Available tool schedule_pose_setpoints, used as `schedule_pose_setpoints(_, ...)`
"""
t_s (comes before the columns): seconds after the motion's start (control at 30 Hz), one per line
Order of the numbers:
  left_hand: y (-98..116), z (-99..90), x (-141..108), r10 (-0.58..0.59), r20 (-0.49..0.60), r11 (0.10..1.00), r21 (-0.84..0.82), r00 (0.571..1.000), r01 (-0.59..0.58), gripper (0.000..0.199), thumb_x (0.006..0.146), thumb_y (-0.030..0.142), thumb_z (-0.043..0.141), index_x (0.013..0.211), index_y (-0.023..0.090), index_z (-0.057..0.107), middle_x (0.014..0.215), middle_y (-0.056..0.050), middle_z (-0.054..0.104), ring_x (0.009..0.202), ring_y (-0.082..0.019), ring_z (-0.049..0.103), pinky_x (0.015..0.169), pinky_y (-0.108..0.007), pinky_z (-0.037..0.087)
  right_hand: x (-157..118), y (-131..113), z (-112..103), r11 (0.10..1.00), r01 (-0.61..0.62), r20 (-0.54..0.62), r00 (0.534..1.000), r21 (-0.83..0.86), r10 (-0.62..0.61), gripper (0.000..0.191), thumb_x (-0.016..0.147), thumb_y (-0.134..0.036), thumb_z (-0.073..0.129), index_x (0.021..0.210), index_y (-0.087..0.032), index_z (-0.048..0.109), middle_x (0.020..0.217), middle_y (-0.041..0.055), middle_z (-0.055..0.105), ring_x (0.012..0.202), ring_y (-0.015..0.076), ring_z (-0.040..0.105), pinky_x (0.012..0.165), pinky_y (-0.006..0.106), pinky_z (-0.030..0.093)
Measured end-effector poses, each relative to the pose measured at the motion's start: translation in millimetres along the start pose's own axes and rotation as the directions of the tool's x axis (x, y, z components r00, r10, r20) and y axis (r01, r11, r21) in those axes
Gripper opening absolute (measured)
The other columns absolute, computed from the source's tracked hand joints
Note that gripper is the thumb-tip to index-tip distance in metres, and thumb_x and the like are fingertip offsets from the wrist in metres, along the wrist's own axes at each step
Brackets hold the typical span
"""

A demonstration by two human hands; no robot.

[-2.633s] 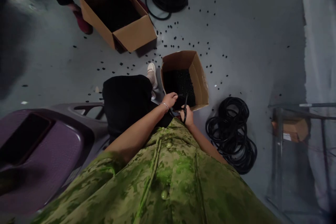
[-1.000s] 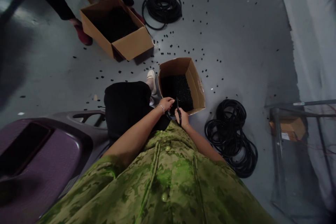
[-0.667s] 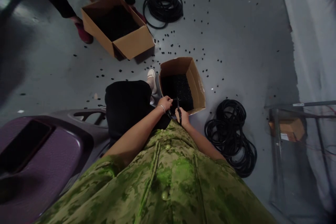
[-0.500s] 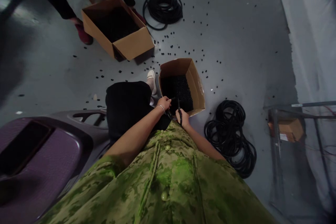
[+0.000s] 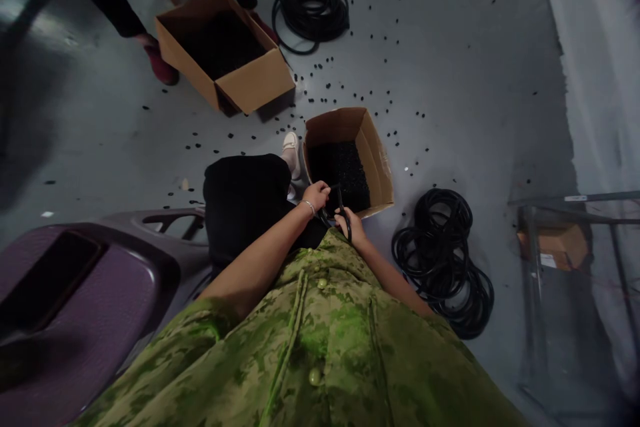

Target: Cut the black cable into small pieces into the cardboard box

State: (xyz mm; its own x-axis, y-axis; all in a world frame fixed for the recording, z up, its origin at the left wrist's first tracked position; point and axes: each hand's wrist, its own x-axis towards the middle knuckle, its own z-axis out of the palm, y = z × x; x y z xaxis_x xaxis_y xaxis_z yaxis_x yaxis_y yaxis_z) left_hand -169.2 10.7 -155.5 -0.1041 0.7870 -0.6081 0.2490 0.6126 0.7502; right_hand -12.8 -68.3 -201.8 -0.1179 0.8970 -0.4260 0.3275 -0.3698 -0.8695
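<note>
Over the near edge of a cardboard box (image 5: 379, 163), both hands work close together. My left hand (image 5: 316, 195), a bracelet at its wrist, is closed round a thin black tube (image 5: 334, 187) whose end points right. My right hand (image 5: 354, 225) grips black-handled scissors (image 5: 341, 200), their blades pointing away from me at the end of the tube. Whether the blades touch the tube is too dark to tell. Many small black pieces (image 5: 347, 170) fill the lower part of the box.
Coiled black tubing (image 5: 440, 253) lies to the right and another coil (image 5: 315, 7) ahead. A larger box (image 5: 257, 83) stands before a co-worker's legs (image 5: 113, 0). Small black pieces dot the floor. A purple stool (image 5: 115, 280) carries a phone (image 5: 55, 273); a metal frame (image 5: 533, 260) stands right.
The view has shifted slightly. My hands stay in nearly the same place over the box, the scissors and tube end still close together. The co-worker's hands have moved a little.
</note>
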Motion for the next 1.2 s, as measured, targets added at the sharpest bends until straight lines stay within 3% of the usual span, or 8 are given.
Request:
schedule_pose_setpoints(0.3,-3.4,-0.5,1.4,0.051,-0.020,0.999,-0.001,0.998,-0.051,0.011,0.086,0.019,0.056,0.076,0.017,0.057,0.054,0.006,0.049,0.044,-0.007,0.042,0.050,-0.019,0.034,1.2,1.0,-0.6,0.996,0.020,0.012,1.000,-0.086,-0.019,0.029,0.083,-0.044,0.059,0.104,-0.024,0.063,0.071,-0.0032,0.064,0.065,0.0156,0.061,0.064,0.025,0.046)
schedule_pose_setpoints(0.83,-5.2,-3.7,5.0,0.176,0.078,0.944,0.270,0.981,-0.190,0.018,0.088,0.019,0.053,0.088,0.014,0.070,0.061,0.001,0.058,0.057,-0.012,0.051,0.058,-0.022,0.039,0.3,-4.6,-1.2,0.996,-0.013,-0.008,1.000,-0.093,0.012,0.029,0.085,-0.044,0.057,0.104,-0.023,0.062,0.068,-0.0031,0.065,0.061,0.0157,0.062,0.062,0.026,0.047)
schedule_pose_setpoints(1.2,-4.0,-3.0,5.9,0.157,0.082,0.918,0.356,0.984,-0.176,0.020,0.088,0.021,0.052,0.088,0.014,0.071,0.064,0.000,0.062,0.057,-0.012,0.051,0.057,-0.022,0.039,2.5,4.6,-0.2,0.980,0.084,-0.038,0.995,-0.179,-0.092,0.028,0.088,-0.046,0.053,0.101,-0.024,0.064,0.073,-0.0009,0.065,0.067,0.0165,0.062,0.063,0.024,0.046)
